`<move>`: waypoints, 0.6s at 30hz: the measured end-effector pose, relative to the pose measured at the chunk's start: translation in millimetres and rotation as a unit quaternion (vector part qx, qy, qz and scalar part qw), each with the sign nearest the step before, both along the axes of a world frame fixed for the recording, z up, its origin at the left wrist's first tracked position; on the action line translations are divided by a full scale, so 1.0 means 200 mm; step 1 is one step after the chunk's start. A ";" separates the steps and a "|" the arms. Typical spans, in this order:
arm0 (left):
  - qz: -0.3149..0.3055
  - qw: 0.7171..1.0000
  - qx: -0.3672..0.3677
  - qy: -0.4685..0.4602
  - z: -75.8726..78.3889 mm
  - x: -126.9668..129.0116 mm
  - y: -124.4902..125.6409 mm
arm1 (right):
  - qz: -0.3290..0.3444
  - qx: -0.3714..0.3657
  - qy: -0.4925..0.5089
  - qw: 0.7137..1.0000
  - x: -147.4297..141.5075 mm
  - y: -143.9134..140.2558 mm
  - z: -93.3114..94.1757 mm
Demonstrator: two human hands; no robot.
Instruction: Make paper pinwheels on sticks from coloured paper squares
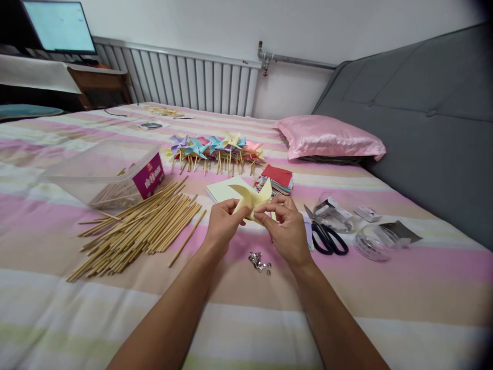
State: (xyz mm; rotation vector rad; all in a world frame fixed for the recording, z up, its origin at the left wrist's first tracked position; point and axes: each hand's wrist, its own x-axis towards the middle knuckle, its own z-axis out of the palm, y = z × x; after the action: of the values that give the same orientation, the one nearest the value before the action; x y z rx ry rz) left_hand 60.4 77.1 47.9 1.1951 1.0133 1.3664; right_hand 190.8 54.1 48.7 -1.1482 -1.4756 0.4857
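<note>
Between both hands is a pale yellow paper pinwheel (251,197), its blades curling upward. My left hand (227,221) pinches its left side with thumb and fingers. On the other side, my right hand (284,223) grips it near the middle with bent fingers. Just below the hands, a small heap of shiny metal pins (256,260) lies on the bedspread. Behind the pinwheel are a stack of pale paper sheets (223,190) and a pile of red-topped squares (279,176). Black-handled scissors (327,239) rest right of my right hand.
Many wooden sticks (154,226) lie at left beside a clear plastic box (96,169). Finished pinwheels on sticks (215,146) are grouped further back. Clear round containers (372,242) sit at right. A pink pillow (331,136) leans near the grey headboard (416,118).
</note>
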 end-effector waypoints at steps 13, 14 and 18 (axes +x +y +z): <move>-0.056 0.998 -0.016 -0.016 0.03 0.00 -0.02 | -0.018 -0.025 0.040 0.999 0.01 0.01 0.00; -0.058 0.998 -0.016 -0.014 0.03 0.00 -0.02 | -0.020 -0.023 0.041 0.999 0.01 0.01 0.00; -0.063 0.998 -0.005 -0.014 0.03 0.00 -0.02 | -0.025 -0.034 0.051 0.998 0.02 0.01 -0.02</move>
State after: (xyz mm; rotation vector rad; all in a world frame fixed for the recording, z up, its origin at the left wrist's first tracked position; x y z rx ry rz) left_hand 59.5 73.7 53.3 1.2085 0.9100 1.2738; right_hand 193.8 57.1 45.3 -1.1942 -1.3475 0.5549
